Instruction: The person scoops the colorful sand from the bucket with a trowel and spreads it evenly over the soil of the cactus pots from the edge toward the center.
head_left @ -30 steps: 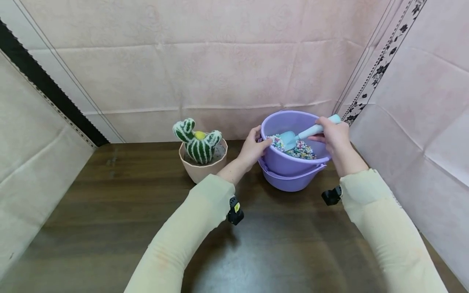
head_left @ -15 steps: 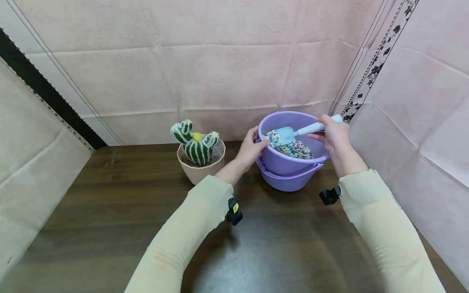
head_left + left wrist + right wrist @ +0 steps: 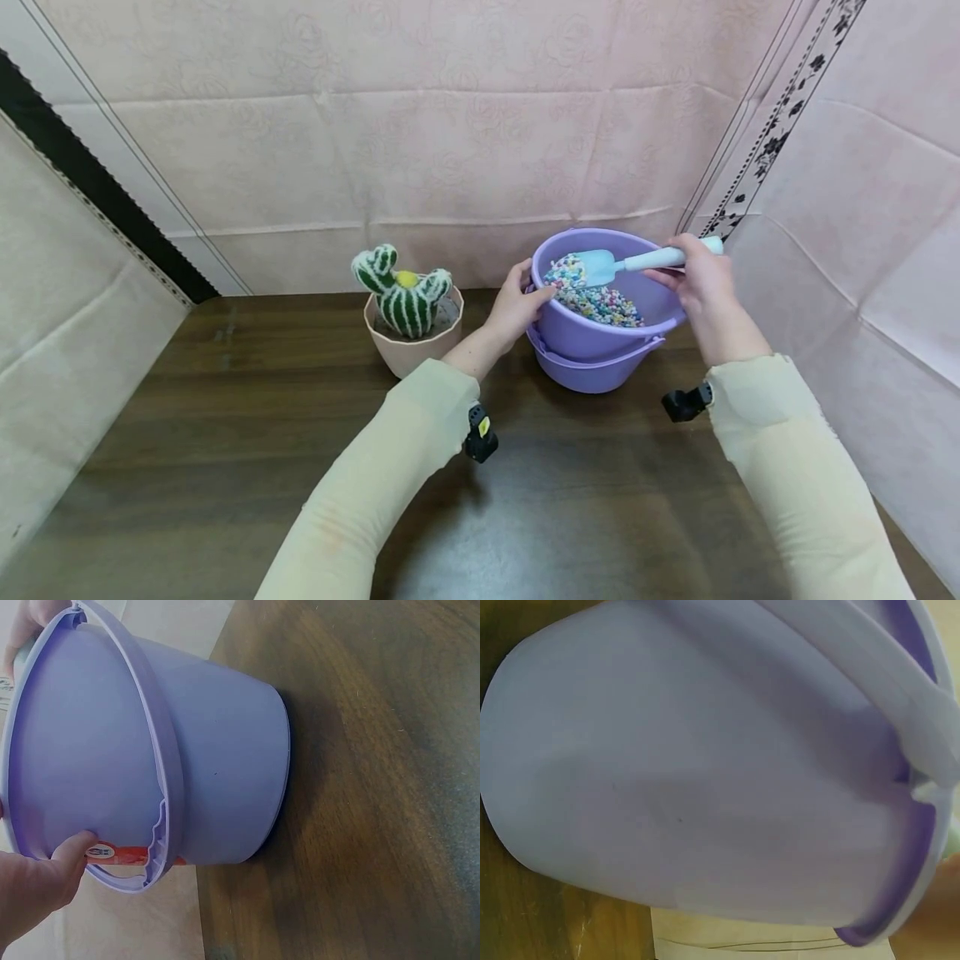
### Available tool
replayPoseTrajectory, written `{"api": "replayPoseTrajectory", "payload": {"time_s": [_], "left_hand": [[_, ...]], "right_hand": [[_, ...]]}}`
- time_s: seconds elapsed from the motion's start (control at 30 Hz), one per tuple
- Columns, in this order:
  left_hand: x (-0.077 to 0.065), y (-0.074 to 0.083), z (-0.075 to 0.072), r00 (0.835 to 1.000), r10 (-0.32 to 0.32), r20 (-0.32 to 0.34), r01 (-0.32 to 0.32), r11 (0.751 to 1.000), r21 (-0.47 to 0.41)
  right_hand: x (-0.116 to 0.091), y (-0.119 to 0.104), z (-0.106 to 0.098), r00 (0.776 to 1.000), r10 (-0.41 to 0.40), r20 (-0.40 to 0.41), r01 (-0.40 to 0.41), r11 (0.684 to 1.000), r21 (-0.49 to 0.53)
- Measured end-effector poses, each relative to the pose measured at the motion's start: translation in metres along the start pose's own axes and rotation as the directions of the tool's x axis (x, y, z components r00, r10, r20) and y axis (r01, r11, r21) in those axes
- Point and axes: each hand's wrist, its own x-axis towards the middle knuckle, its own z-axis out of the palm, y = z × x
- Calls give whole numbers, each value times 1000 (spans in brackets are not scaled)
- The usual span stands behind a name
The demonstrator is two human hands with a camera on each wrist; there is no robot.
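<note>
A person's right hand [image 3: 703,273] gripped the pale-blue scoop [image 3: 633,263] by its handle, over the mouth of the purple bucket [image 3: 588,335]. The scoop's long axis ran sideways, blade pointing left with colourful beads [image 3: 611,308] at its tip, handle end jutting right past the fingers. The left hand [image 3: 513,307] held the bucket's left rim.

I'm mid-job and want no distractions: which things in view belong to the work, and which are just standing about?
In use, it seems:
blue scoop, in the right hand
purple bucket, held near its rim by the left hand
multicoloured granules, inside the bucket

Just standing about, apparently:
cactus in its pale pot, unheld
</note>
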Motion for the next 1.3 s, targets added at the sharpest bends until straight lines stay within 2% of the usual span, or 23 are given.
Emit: {"api": "replayPoseTrajectory", "payload": {"time_s": [0.37,0.6,0.87,1.13,1.3], "left_hand": [[-2,1,1,1000,-1,-3,0,1000,-3],[-1,1,2,1000,1,-14,-1,1000,-11],[-1,-1,2,1000,18,-19,-18,1000,-14],[-7,-3,-2,995,73,-61,-67,993,99],[-17,-2,-12,992,121,-34,-114,979,168]], "right_hand": [[1,-7,-15,998,55,-15,-53,991,125],[1,-11,-23,999,50,-10,-48,993,110],[1,-13,-26,996,87,-18,-84,987,136],[-1,-16,-28,992,123,-24,-118,980,158],[-1,-17,-28,990,139,-19,-134,976,169]]}}
